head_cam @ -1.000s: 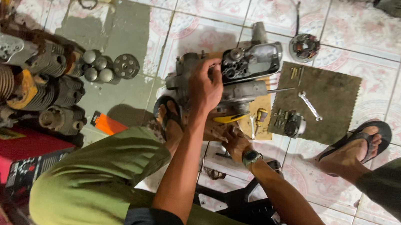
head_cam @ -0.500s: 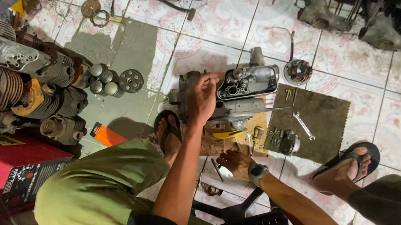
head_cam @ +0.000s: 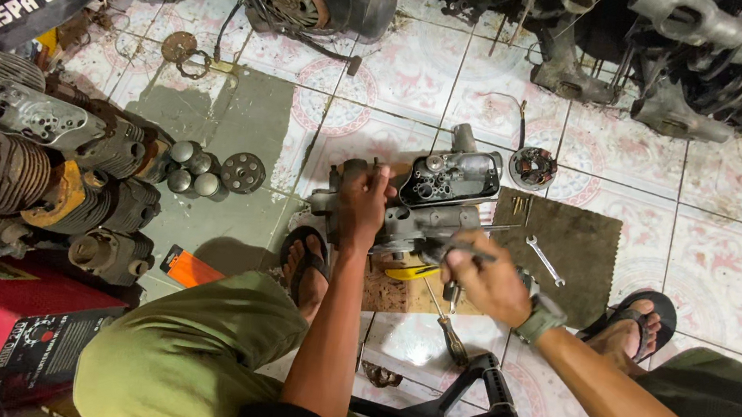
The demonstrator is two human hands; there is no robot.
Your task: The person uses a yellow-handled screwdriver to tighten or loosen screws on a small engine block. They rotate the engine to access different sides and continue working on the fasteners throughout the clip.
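Note:
A grey metal engine case (head_cam: 437, 197) lies on the tiled floor between my feet. My left hand (head_cam: 360, 205) grips its left end from above. My right hand (head_cam: 484, 277) is closed around a thin metal tool (head_cam: 471, 246) whose tip points at the right side of the case. A watch is on my right wrist. A yellow part (head_cam: 409, 271) shows under the case.
A dark mat (head_cam: 571, 250) to the right carries a wrench (head_cam: 544, 260) and small bolts. A screwdriver (head_cam: 448, 324) lies by a black stool (head_cam: 459, 414). Engine cylinders (head_cam: 40, 171) pile up at left, round parts (head_cam: 208, 171) near them, more engines along the top.
My right hand has come up from the floor below the engine case, now holding a thin tool against the case's right side. The left hand stays on the case. The view tilted up.

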